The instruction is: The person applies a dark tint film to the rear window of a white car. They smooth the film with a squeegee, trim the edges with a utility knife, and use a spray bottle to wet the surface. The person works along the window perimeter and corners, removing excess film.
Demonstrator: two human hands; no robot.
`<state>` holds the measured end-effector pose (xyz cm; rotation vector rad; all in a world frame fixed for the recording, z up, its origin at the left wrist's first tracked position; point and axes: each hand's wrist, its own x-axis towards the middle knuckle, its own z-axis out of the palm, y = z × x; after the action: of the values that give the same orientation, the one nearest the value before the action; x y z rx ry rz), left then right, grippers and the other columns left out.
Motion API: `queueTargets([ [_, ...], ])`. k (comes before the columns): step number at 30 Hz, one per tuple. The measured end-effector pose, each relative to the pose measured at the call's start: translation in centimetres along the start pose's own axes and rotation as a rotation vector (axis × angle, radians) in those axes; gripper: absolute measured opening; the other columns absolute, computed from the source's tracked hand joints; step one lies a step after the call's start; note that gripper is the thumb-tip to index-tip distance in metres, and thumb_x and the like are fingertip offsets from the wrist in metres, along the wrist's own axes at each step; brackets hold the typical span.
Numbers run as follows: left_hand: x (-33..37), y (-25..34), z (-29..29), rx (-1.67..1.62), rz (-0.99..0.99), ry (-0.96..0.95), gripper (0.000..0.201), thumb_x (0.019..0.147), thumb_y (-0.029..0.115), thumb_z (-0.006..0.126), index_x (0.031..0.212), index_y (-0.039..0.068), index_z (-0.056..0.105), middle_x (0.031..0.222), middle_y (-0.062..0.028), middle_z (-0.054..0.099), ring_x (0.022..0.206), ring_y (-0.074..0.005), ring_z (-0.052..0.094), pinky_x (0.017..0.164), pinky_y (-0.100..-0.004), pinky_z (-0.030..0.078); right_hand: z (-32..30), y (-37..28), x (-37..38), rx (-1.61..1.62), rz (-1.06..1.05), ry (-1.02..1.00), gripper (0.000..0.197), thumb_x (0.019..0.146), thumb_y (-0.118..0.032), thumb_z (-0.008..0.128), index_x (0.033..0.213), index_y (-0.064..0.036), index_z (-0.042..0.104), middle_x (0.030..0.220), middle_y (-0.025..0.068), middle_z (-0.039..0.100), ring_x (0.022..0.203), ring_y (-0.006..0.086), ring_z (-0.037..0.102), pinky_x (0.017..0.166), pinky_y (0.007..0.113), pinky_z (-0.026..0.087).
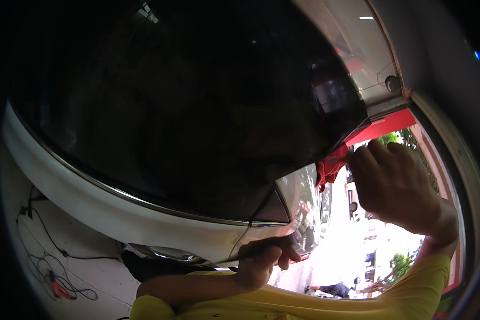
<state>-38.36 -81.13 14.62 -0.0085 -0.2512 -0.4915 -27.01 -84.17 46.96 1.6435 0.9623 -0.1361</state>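
Note:
A car with a white body (pixel 98 216) and a large dark window (pixel 186 122) fills most of the view. My right hand (pixel 386 184) is raised at the window's right corner. Its fingers curl closed on a crumpled red cloth (pixel 330 169), which hangs against the glass edge. Lower down, my left hand (pixel 258 266) is close to the body panel below the window's rear corner. Its fingers are bent closed around a dark, slim thing whose kind I cannot make out. Both forearms come out of yellow sleeves.
A door handle (pixel 165 253) lies left of my left hand. On the tiled floor are tangled black cables (pixel 42 261) and a red object (pixel 60 288). A doorway frame (pixel 448 144) curves along the right. Beyond it, in bright light, a person (pixel 333 290) and greenery show.

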Motion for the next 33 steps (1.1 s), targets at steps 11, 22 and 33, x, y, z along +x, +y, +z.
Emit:
queueTargets([
  [11, -3.6, 8.4, -5.9, 0.998, -0.176, -0.075, 0.015, 0.095, 0.015, 0.086, 0.104, 0.004, 0.081, 0.091, -0.0075, 0.078, 0.078, -0.0168, 0.075, 0.067, -0.0324, 0.058, 4.6, -3.9, -7.2, 0.783, 0.768, 0.081, 0.007, 0.103, -0.008, 0.068, 0.109, -0.0036, 0.068, 0.086, 0.0167, 0.068, 0.074, 0.0376, 0.069, 0.064, 0.045, 0.051],
  [22, -48.8, 41.6, -23.9, 2.193, -1.289, 0.778, 0.033, 0.100, 0.038, 0.074, 0.105, 0.005, 0.078, 0.087, -0.0157, 0.078, 0.073, -0.0334, 0.074, 0.066, -0.0496, 0.056, 0.5, -40.1, 6.4, 2.983, 1.040, 0.362, 0.023, 0.113, -0.015, 0.060, 0.130, -0.0009, 0.069, 0.086, 0.0025, 0.066, 0.067, 0.0065, 0.056, 0.057, 0.024, 0.046],
  [33, -40.8, 65.3, -20.0, 2.228, -0.448, 1.095, 0.044, 0.102, 0.045, 0.068, 0.095, 0.002, 0.079, 0.081, -0.0151, 0.076, 0.077, -0.0201, 0.073, 0.072, -0.0410, 0.058, -7.8, -49.0, 6.9, 3.120, 1.354, 0.534, 0.025, 0.111, -0.017, 0.060, 0.131, -0.0031, 0.068, 0.074, -0.0015, 0.057, 0.052, 0.0058, 0.045, 0.045, 0.024, 0.034],
])
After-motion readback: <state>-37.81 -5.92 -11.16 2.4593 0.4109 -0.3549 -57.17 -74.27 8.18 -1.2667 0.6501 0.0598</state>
